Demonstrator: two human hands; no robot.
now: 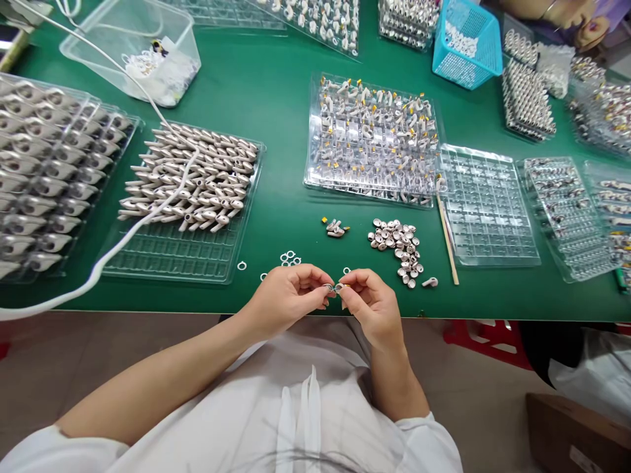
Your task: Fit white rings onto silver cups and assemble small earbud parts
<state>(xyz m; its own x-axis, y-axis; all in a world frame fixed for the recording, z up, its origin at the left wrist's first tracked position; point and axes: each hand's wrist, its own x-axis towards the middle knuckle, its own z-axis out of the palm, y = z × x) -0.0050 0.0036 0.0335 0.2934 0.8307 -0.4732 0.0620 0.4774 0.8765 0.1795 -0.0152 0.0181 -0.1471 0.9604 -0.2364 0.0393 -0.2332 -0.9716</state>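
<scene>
Close to the table's front edge, my left hand (290, 299) pinches a small round silvery earbud part (328, 288). My right hand (373, 307) pinches a small pale earbud part (340, 287) right beside it; whether the two parts touch I cannot tell. Fingertips hide most of both pieces. Several thin white rings (290, 256) lie just beyond my left hand, and one more ring (346, 270) is by the right fingers. A pile of champagne-coloured earbud caps (399, 244) sits beyond my right hand, with a single stemmed earbud piece (430, 282) nearby.
Stacked earbud shells (197, 174) fill a clear tray at left, crossed by a white cable (113, 259). A tray of pieces with yellow tabs (374, 138) lies ahead. A wooden stick (447, 243), clear tray (488, 203), blue basket (466, 62) and plastic tub (172, 79) surround it.
</scene>
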